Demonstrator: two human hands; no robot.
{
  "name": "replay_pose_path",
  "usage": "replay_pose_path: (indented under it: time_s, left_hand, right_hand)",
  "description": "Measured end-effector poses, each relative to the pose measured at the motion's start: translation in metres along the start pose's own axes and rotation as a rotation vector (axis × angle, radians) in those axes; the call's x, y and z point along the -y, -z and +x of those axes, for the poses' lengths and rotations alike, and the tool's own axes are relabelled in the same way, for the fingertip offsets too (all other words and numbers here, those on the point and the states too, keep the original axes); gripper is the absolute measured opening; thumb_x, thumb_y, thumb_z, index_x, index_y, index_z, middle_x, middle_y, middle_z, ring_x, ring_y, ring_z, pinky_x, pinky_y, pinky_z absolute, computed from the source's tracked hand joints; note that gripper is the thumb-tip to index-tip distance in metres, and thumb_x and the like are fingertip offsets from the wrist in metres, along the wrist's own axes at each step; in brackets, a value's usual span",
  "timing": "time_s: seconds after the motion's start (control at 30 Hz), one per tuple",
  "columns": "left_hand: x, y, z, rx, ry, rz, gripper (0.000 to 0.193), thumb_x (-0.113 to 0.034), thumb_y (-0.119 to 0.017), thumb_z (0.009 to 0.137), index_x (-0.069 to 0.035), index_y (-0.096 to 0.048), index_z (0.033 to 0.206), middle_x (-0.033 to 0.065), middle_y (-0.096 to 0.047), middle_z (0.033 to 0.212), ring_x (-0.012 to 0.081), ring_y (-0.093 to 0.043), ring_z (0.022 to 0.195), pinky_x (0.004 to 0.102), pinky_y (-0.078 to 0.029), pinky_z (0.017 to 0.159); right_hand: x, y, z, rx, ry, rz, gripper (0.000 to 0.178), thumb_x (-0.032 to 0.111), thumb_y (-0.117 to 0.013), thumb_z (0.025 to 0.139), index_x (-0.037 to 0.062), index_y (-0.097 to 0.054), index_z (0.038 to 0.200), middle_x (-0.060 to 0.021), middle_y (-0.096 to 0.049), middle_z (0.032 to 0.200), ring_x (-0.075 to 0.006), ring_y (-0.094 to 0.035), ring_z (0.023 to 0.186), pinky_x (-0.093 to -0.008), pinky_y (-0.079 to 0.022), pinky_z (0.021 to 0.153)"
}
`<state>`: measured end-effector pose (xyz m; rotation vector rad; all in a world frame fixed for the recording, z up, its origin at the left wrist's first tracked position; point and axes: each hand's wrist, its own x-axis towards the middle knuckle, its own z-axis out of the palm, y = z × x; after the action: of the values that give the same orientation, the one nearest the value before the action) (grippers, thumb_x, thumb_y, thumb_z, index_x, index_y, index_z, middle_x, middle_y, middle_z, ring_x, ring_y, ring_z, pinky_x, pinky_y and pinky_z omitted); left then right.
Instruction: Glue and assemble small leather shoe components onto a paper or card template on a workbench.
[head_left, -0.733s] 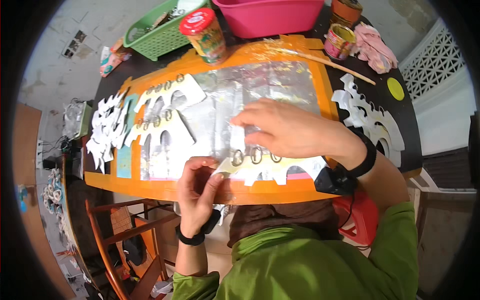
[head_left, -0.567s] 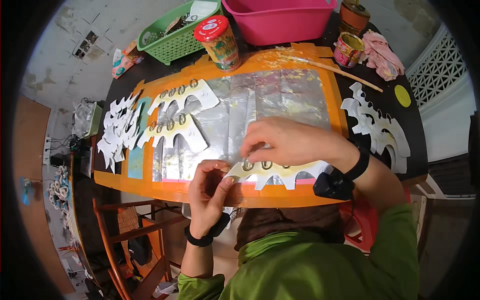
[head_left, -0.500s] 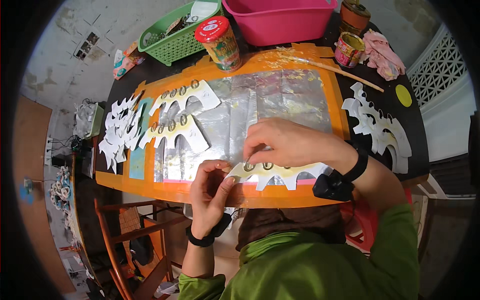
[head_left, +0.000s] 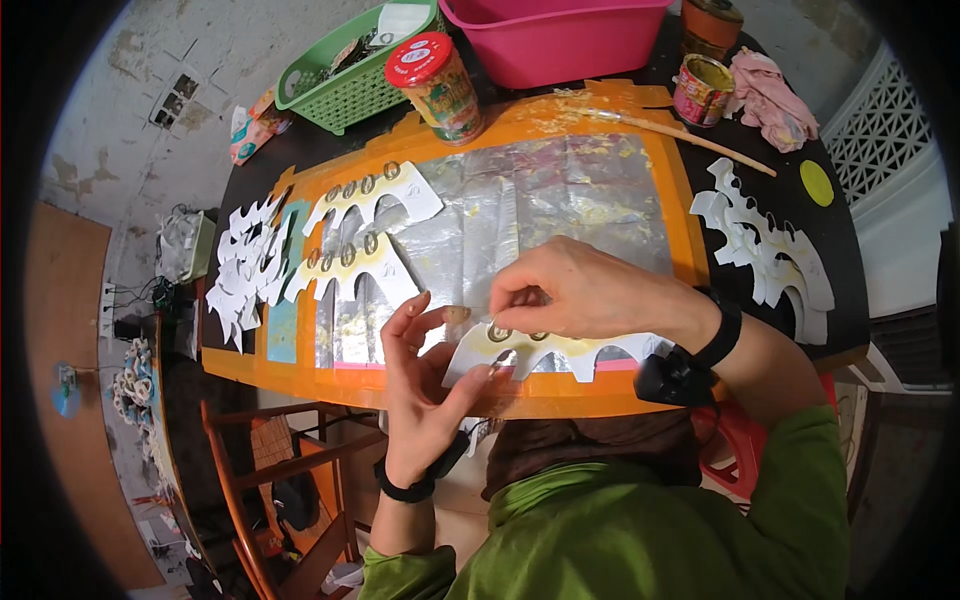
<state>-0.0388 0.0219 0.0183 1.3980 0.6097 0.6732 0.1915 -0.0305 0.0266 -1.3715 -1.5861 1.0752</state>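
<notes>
A white cut-out card (head_left: 560, 352) with arched notches and yellowish smears lies at the table's near edge, small dark oval rings along its upper side. My right hand (head_left: 575, 288) comes over it from the right, thumb and forefinger pinched at the oval ring (head_left: 499, 333) near the card's left end. My left hand (head_left: 425, 375) is at that end, fingers apart, its thumb lying over the card's lower edge and the forefinger raised. Two similar cards with rings, an upper one (head_left: 410, 195) and a lower one (head_left: 385, 270), lie to the left.
Piles of white cut-outs flank the foil-covered work surface (head_left: 590, 200), a left pile (head_left: 240, 270) and a right pile (head_left: 765, 245). Along the back stand a green basket (head_left: 350, 105), a red-lidded tub (head_left: 440, 90), a pink basin (head_left: 560, 45) and an open can (head_left: 702, 92). A brush (head_left: 700, 142) lies before them.
My left thumb has slid right along the card, and the left fingers have spread wider, with the forefinger lifted. My right hand remains pinched at the ring. The view has shifted slightly.
</notes>
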Motion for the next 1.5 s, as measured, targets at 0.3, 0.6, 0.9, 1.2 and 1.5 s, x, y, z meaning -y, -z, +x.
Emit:
replay_pose_path:
  time_s: [0.3, 0.6, 0.9, 1.2, 1.5]
  left_hand:
    - [0.007, -0.017, 0.006, -0.109, -0.029, 0.143, 0.086, 0.009, -0.076, 0.081, -0.007, -0.028, 0.151, 0.0165, -0.049, 0.134, 0.0236, -0.067, 0.107, 0.0335, -0.059, 0.088]
    - [0.011, -0.029, 0.000, -0.256, -0.051, 0.228, 0.082, 0.009, -0.077, 0.079, -0.005, -0.035, 0.148, 0.0124, -0.052, 0.126, 0.0238, -0.064, 0.109, 0.0346, -0.060, 0.089]
    - [0.014, -0.042, -0.004, -0.400, -0.087, 0.091, 0.085, 0.010, -0.078, 0.078, -0.005, -0.034, 0.149, 0.0133, -0.051, 0.130, 0.0235, -0.059, 0.114, 0.0341, -0.056, 0.095]
    - [0.017, -0.043, -0.006, -0.407, -0.126, 0.105, 0.086, 0.012, -0.076, 0.078, -0.007, -0.033, 0.150, 0.0134, -0.047, 0.135, 0.0211, -0.062, 0.108, 0.0308, -0.058, 0.087]
    - [0.016, -0.042, -0.005, -0.405, -0.122, 0.084, 0.086, 0.016, -0.071, 0.076, -0.007, -0.034, 0.151, 0.0138, -0.047, 0.135, 0.0185, -0.059, 0.110, 0.0307, -0.062, 0.079]
  right_hand:
    - [0.000, -0.002, -0.004, -0.014, 0.015, -0.019, 0.017, 0.013, -0.070, 0.089, -0.0041, -0.071, 0.094, -0.0129, -0.071, 0.078, -0.0170, -0.066, 0.069, -0.0318, -0.051, 0.066]
    - [-0.008, -0.003, -0.005, -0.016, 0.047, -0.036, 0.021, 0.012, -0.073, 0.088, 0.0006, -0.076, 0.106, -0.0165, -0.073, 0.088, -0.0274, -0.069, 0.080, -0.0364, -0.052, 0.071]
    - [-0.008, -0.005, -0.005, -0.032, 0.050, -0.036, 0.023, 0.014, -0.069, 0.088, 0.0017, -0.076, 0.106, -0.0195, -0.075, 0.090, -0.0316, -0.073, 0.083, -0.0393, -0.054, 0.077]
    - [-0.011, -0.008, -0.005, -0.043, 0.061, -0.009, 0.020, 0.008, -0.072, 0.089, 0.0029, -0.077, 0.108, -0.0161, -0.073, 0.088, -0.0254, -0.069, 0.077, -0.0355, -0.052, 0.070]
    - [-0.006, -0.009, -0.004, 0.008, -0.009, 0.004, 0.019, 0.008, -0.073, 0.088, 0.0013, -0.073, 0.106, -0.0122, -0.072, 0.085, -0.0175, -0.066, 0.073, -0.0324, -0.051, 0.068]
